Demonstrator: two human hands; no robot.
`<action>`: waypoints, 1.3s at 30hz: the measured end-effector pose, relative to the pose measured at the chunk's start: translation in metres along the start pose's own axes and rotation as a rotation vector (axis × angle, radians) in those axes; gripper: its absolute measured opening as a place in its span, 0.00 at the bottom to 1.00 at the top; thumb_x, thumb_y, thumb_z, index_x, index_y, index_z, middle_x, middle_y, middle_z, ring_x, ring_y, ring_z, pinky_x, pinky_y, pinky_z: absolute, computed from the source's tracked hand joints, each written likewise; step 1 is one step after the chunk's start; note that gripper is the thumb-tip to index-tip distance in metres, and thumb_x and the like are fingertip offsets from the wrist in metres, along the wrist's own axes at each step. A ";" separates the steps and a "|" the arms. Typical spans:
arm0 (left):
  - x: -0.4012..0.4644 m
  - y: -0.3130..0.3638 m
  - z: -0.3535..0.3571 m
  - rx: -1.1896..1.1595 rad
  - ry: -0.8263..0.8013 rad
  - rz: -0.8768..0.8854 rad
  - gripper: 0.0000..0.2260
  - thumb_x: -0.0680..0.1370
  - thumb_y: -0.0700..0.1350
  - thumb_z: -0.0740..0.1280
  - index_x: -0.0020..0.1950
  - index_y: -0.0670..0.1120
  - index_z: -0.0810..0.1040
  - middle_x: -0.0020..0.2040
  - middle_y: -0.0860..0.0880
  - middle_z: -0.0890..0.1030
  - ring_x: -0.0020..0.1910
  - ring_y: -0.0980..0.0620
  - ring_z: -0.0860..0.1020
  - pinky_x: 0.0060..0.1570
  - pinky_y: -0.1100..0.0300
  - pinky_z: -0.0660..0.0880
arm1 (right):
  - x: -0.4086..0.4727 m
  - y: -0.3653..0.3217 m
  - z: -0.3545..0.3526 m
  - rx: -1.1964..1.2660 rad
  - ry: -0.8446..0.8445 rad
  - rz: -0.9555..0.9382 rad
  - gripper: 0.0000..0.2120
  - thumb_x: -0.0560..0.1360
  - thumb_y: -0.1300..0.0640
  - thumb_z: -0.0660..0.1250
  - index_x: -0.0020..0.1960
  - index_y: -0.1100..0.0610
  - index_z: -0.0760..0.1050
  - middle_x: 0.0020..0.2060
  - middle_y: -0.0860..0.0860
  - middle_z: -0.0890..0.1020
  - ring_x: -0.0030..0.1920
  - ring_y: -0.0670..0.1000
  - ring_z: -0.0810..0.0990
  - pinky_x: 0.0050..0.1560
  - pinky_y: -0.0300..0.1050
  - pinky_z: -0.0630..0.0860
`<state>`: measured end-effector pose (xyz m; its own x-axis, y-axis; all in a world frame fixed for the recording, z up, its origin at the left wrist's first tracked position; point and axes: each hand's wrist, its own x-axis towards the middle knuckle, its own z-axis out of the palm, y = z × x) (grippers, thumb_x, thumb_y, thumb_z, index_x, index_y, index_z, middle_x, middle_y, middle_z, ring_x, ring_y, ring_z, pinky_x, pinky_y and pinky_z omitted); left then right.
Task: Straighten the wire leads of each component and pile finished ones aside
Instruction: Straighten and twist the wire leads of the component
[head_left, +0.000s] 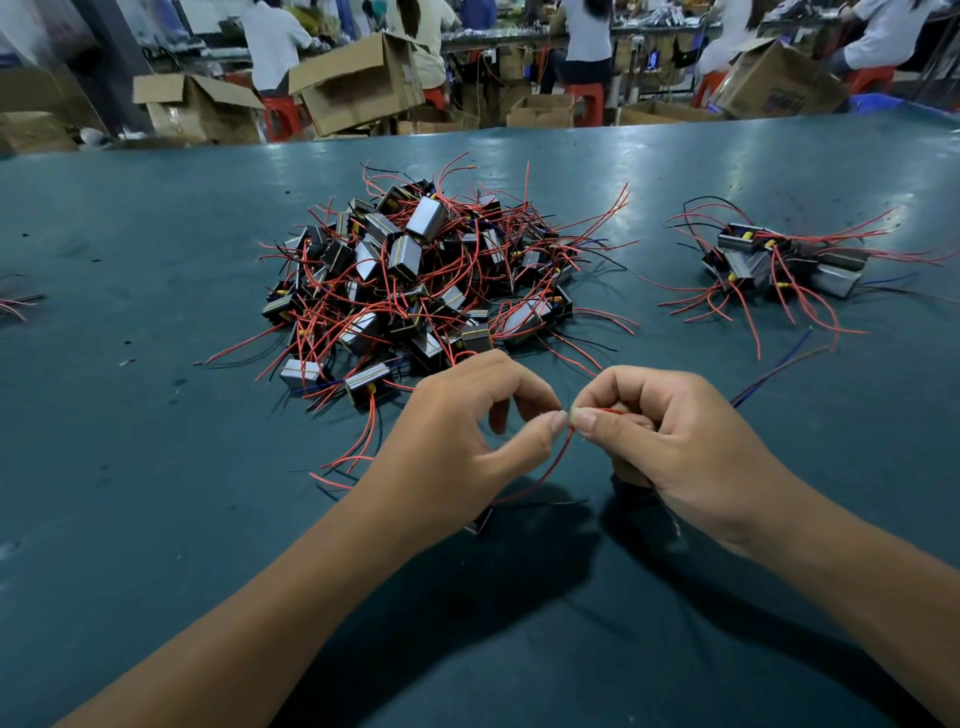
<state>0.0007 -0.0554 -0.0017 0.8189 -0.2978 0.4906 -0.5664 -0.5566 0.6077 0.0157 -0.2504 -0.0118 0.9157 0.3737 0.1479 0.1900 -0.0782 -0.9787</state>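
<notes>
A big heap of small black-and-silver components (415, 275) with tangled red wire leads lies in the middle of the teal table (156, 415). A smaller pile of the same components (779, 265) sits to the right. My left hand (457, 441) and my right hand (670, 436) meet in front of the heap, thumbs and forefingers pinching one red wire lead (558, 460). The lead curves down to a component (480, 519) lying on the table, mostly hidden under my left hand. A blue and red wire pair (779, 369) trails out behind my right hand.
A few more red leads (15, 304) show at the table's left edge. Beyond the far edge stand open cardboard boxes (358, 83), red stools (587, 101) and several seated people at benches. Small specks of debris dot the table's left side.
</notes>
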 end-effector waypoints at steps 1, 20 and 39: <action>0.000 0.000 0.000 -0.010 0.006 -0.008 0.02 0.77 0.45 0.70 0.46 0.47 0.81 0.41 0.55 0.78 0.41 0.55 0.75 0.41 0.71 0.65 | 0.000 0.000 0.000 -0.009 -0.002 -0.001 0.05 0.72 0.54 0.69 0.39 0.54 0.78 0.25 0.41 0.64 0.27 0.42 0.59 0.29 0.33 0.60; 0.000 0.000 0.004 0.042 0.062 0.074 0.02 0.74 0.38 0.70 0.43 0.42 0.83 0.38 0.52 0.80 0.37 0.55 0.76 0.40 0.63 0.71 | 0.000 -0.002 0.004 0.021 0.028 0.025 0.04 0.70 0.54 0.69 0.37 0.52 0.79 0.25 0.44 0.62 0.29 0.48 0.57 0.32 0.48 0.52; 0.004 -0.015 -0.009 0.224 0.081 0.346 0.06 0.76 0.36 0.73 0.52 0.42 0.86 0.47 0.47 0.80 0.45 0.45 0.77 0.47 0.56 0.74 | 0.001 -0.006 -0.006 0.022 -0.085 0.063 0.05 0.72 0.54 0.69 0.39 0.53 0.79 0.28 0.54 0.60 0.30 0.51 0.59 0.29 0.46 0.58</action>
<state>0.0115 -0.0414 -0.0037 0.5691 -0.4396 0.6950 -0.7654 -0.5921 0.2522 0.0180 -0.2554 -0.0052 0.8919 0.4462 0.0741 0.1242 -0.0841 -0.9887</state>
